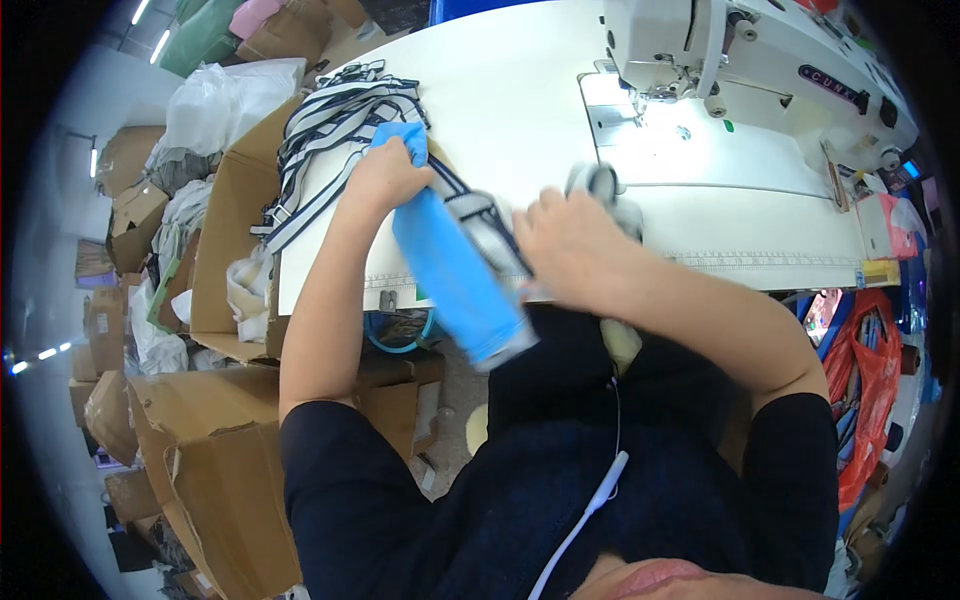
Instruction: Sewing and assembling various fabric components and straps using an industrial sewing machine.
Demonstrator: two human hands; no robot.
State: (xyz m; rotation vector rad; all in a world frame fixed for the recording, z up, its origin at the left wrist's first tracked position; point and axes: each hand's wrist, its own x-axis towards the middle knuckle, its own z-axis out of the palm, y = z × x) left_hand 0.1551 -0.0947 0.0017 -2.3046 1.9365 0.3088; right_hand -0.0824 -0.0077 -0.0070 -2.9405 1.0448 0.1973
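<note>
My left hand (385, 178) is closed on a long bright blue piece (445, 270), apparently fabric or pouch, which hangs diagonally over the table's front edge, its lower end pale and blurred. Striped navy-and-white straps (335, 115) lie in a pile at the back left of the white sewing table (500, 90). My right hand (565, 235), fingers curled and smeared by motion, is beside a striped strap with a dark buckle (478, 210). A grey-and-dark bundle (600, 183) shows blurred just behind it. What that hand grips, if anything, is unclear.
A white industrial sewing machine (745, 70) occupies the back right. Cardboard boxes (200, 450) holding and surrounded by fabric and plastic bundles line the left side. A red plastic bag (860, 390) hangs at the right below the table, near a pink box (882, 225).
</note>
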